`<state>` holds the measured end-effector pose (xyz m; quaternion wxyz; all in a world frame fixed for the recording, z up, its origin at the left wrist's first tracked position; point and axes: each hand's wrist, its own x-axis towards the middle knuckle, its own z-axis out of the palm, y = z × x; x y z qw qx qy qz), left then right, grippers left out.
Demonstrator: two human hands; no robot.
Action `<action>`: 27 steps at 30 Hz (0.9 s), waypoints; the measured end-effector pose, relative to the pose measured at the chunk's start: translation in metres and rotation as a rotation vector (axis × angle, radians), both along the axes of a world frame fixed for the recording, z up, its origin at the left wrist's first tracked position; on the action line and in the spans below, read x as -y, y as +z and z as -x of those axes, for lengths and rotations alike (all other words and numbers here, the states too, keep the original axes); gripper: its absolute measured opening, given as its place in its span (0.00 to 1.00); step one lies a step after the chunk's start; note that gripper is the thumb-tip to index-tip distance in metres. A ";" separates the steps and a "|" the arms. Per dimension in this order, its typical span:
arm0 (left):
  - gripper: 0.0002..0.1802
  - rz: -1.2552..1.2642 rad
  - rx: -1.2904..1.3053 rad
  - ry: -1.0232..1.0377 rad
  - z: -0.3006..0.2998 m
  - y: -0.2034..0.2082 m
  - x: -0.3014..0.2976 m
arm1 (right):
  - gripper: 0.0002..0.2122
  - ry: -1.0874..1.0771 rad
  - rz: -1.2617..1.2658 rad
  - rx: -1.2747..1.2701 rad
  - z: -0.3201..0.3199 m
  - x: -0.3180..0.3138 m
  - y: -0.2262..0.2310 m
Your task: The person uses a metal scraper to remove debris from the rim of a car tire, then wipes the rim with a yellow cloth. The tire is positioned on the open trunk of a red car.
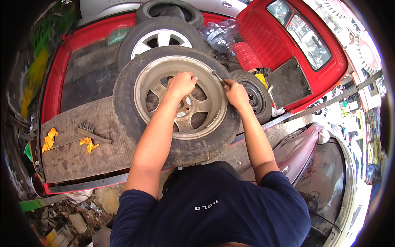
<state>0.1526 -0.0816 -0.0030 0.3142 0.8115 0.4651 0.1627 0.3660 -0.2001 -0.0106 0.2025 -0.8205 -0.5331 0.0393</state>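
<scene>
Tyre [124, 99] with its spoked alloy rim [200, 106] lies face up on the bed of the red pickup [263, 29], partly over the wooden board [78, 164]. In my view it overlaps the silver-spoked wheel [163, 38] behind it. From my distant seat I see the right hand [238, 95] closed firmly around a slim tool [220, 79], whose far end reaches to the upper right edge of the rim. The left hand [182, 85] is curled nearly into a fist above the spokes; whether the fingers pinch something small, I cannot tell from this angle.

I judge this wheel to be heavy, its rubber stiff and giving good friction, its rim hard and perhaps slippery with dust. To shift it, I would take the tread on two opposite sides, or hook fingers through the spoke openings. The tool seems light and rigid, best held far from its tip.
</scene>
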 end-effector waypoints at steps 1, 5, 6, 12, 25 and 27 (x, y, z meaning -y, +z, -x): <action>0.21 -0.004 0.006 -0.001 0.000 -0.003 -0.001 | 0.16 0.009 -0.004 0.002 0.001 -0.004 -0.001; 0.22 0.022 -0.015 -0.035 -0.001 -0.009 -0.003 | 0.16 -0.022 0.009 -0.029 0.010 0.012 -0.005; 0.22 0.025 -0.019 -0.044 -0.002 -0.009 -0.003 | 0.16 -0.033 0.010 -0.042 0.012 0.024 -0.005; 0.19 -0.015 0.043 -0.066 -0.004 -0.007 0.001 | 0.16 -0.107 -0.111 -0.068 0.027 0.091 0.007; 0.21 -0.016 0.071 -0.130 -0.009 -0.006 0.006 | 0.24 -0.118 -0.565 -0.313 0.031 0.120 -0.013; 0.21 0.001 0.081 -0.148 -0.011 -0.010 0.002 | 0.25 -0.148 -0.658 -0.501 0.031 0.119 -0.019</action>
